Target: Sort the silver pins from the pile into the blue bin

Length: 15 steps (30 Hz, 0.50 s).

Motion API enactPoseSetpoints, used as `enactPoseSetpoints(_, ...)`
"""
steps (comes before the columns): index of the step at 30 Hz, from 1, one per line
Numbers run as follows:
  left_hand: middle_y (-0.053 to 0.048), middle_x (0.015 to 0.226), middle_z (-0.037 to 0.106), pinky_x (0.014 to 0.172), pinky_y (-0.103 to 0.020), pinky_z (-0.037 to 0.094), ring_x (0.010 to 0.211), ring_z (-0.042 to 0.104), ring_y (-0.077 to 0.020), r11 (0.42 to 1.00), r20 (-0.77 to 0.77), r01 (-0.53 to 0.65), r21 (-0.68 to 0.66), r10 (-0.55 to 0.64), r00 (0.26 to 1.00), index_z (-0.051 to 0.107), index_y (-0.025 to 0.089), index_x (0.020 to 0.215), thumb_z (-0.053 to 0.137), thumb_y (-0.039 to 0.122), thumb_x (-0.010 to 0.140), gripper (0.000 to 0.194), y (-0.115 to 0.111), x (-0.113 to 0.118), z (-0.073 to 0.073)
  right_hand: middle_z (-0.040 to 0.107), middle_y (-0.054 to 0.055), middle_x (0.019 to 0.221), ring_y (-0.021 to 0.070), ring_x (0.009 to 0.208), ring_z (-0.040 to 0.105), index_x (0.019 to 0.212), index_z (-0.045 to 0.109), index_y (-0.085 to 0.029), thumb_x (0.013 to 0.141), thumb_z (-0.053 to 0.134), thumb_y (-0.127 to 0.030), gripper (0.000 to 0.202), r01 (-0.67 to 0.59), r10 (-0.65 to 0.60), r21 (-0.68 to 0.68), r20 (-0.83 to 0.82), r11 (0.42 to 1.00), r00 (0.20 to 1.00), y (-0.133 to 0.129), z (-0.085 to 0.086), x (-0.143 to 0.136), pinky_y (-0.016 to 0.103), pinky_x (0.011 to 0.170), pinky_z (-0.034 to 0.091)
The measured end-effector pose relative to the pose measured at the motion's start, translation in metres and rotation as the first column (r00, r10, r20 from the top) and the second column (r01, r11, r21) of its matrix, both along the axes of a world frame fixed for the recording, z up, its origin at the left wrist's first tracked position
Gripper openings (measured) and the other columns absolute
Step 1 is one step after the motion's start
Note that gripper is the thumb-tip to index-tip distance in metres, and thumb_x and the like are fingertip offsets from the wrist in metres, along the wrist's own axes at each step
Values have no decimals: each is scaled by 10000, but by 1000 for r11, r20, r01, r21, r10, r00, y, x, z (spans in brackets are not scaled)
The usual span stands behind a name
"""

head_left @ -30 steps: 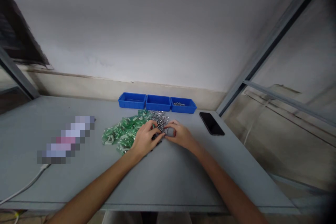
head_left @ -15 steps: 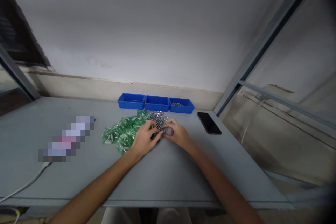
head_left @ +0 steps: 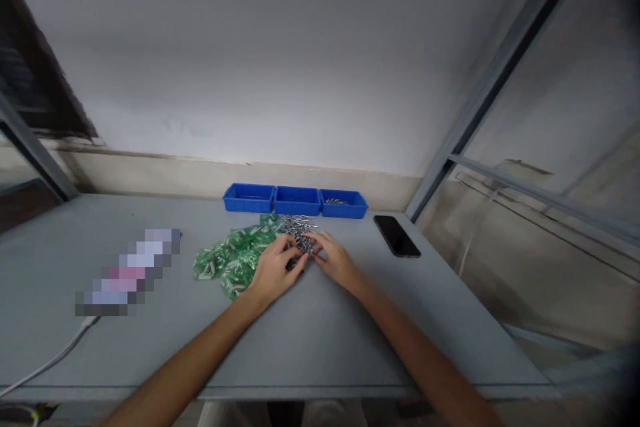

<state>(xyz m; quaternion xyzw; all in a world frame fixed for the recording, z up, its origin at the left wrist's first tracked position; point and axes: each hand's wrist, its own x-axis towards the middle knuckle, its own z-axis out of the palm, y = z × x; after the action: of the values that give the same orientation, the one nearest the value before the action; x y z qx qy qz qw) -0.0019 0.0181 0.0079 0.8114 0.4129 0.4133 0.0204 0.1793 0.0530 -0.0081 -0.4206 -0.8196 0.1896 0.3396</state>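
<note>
A pile of shiny metal pieces, thin like screws or pins, lies on the grey table. My left hand rests at the pile's left side, fingers curled, thumb reaching to its near edge; what its fingertips pinch is too small to name. From the right, my right hand has its fingers bent at the pile, thumb and forefinger close around something too small to make out. Green plastic bags holding small pale and metal parts lie left of the pile, partly behind my left hand.
Behind the pile stand three joined blue trays, the left, the middle and the right, which holds some metal pieces. A black phone lies at right. A pixelated object with a white cable is at left.
My right hand has moved slightly left, its fingers now over the metal pile. My left hand has barely moved. The whole view has shifted a little.
</note>
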Motion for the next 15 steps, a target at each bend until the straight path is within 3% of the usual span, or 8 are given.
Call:
enactPoseSetpoints(6, -59, 904, 546, 770, -308, 477, 831, 558, -172, 1000, 5, -7, -11, 7, 1000, 637, 179, 838, 526, 332, 844, 188, 1, -1, 1, 631, 0, 840, 159, 764, 587, 1197, 500, -250, 693, 574, -60, 543, -2, 2, -103, -2, 995, 1000, 0, 3, -2, 292, 748, 456)
enactPoseSetpoints(15, -59, 937, 552, 779, -312, 478, 854, 560, -175, 999, 36, -15, -31, 16, 999, 616, 189, 891, 511, 290, 859, 149, 1, -1, 2, 661, -2, 833, 149, 751, 607, 1113, 559, -232, 704, 591, -124, 425, 3, -15, -96, -126, 995, 992, -13, 19, -14, 279, 720, 471)
